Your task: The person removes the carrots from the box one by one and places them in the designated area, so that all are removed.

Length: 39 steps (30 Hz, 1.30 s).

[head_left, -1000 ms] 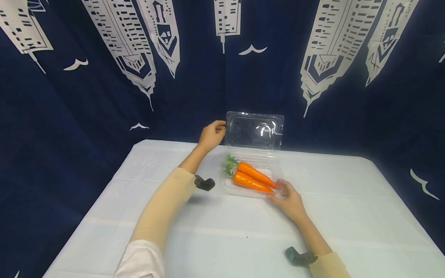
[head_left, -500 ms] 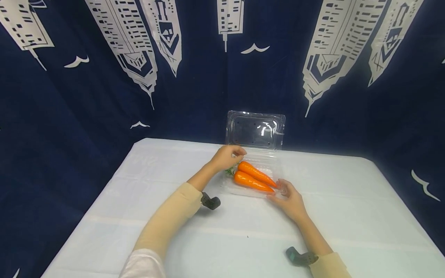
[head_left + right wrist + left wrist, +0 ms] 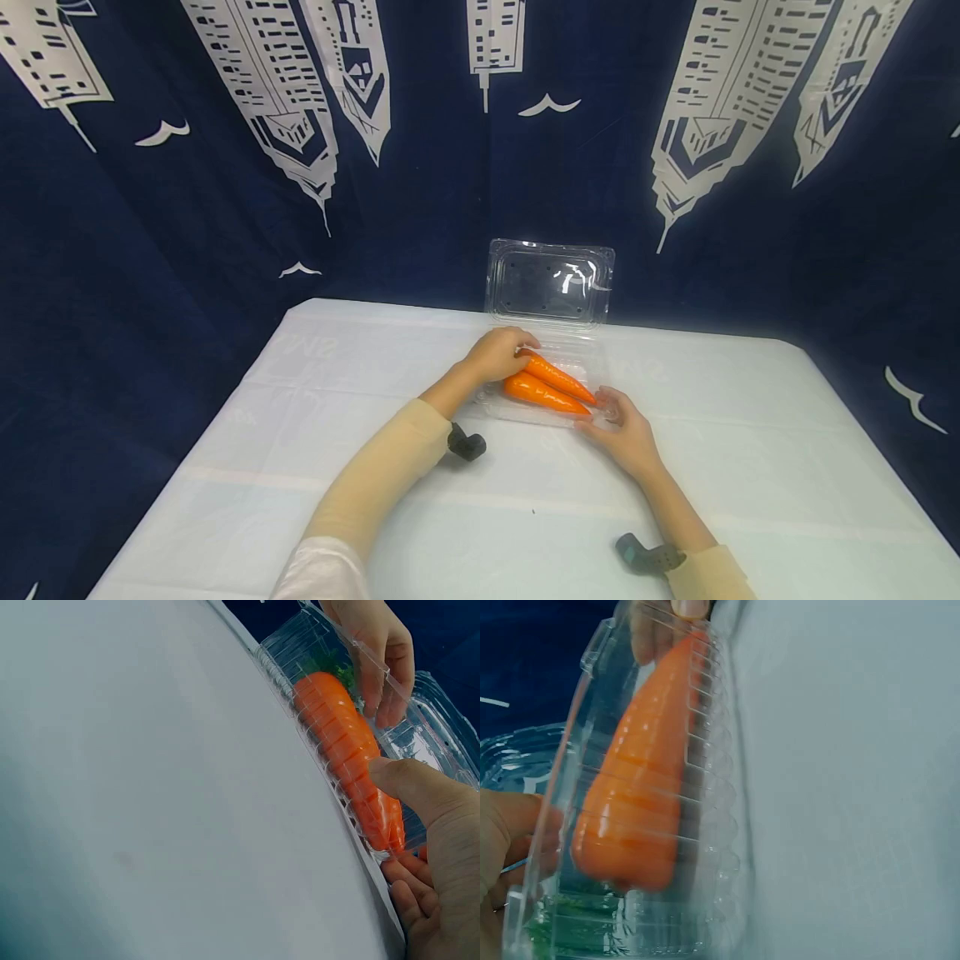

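Observation:
Two orange carrots with green leafy tops lie side by side in a clear plastic clamshell container [image 3: 517, 414], whose lid [image 3: 551, 283] stands raised at the back. My left hand [image 3: 498, 354] reaches into the container from the left, its thumb and fingers around the thick end of the far carrot [image 3: 558, 377]. It covers the leaves in the head view. The near carrot [image 3: 546, 394] lies in front; its leaves [image 3: 562, 922] show through the plastic in the left wrist view. At the right end, my right hand [image 3: 626, 433] grips the container's corner between thumb and fingers.
A white cloth covers the table [image 3: 465, 533]. Behind it hangs a dark blue curtain [image 3: 450, 183] printed with white buildings and birds, close to the raised lid. Dark wrist-camera mounts [image 3: 467, 443] stick out from both wrists.
My left hand has come down from beside the raised lid, over the leafy tops, to the far carrot's thick end. The right hand stays at the container's corner; the carrots have not visibly moved.

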### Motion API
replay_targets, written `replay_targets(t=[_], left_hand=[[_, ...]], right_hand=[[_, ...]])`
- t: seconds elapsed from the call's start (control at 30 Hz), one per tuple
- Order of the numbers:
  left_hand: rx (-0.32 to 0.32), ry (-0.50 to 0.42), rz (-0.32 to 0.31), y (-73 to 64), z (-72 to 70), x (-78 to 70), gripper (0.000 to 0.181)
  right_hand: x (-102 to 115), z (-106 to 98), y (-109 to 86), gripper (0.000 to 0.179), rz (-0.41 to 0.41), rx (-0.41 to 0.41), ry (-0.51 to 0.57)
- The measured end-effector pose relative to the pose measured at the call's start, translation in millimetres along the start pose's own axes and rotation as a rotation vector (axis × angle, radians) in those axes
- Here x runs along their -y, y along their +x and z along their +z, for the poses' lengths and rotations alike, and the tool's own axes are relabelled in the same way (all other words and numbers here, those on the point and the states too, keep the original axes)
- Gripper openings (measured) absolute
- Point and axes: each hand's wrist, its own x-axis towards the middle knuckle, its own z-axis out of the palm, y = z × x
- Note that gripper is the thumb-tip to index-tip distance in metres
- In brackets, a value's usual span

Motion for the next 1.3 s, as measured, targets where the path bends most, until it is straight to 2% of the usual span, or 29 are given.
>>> replay_targets(t=[0.23,0.7,1.07,1.3], left_hand=[[0.035,0.103,0.002,3.2,4.6,1.4,0.033],[0.102,0.16,-0.035,7.4,11.8,4.9,0.041],[0.162,0.266,-0.015,10.8,16.7,5.1,0.049],[0.147,0.258,-0.025,8.6,16.2,5.7,0.047]], right_hand=[[-0.2,-0.5,0.0,0.078,-0.009,0.001,0.003],[0.0,-1.0,-1.0,0.082,0.015,0.013,0.0],[-0.4,-2.9,0.3,0.082,0.016,0.011,-0.02],[1.7,-1.3,-0.8,0.083,0.022,0.014,-0.016]])
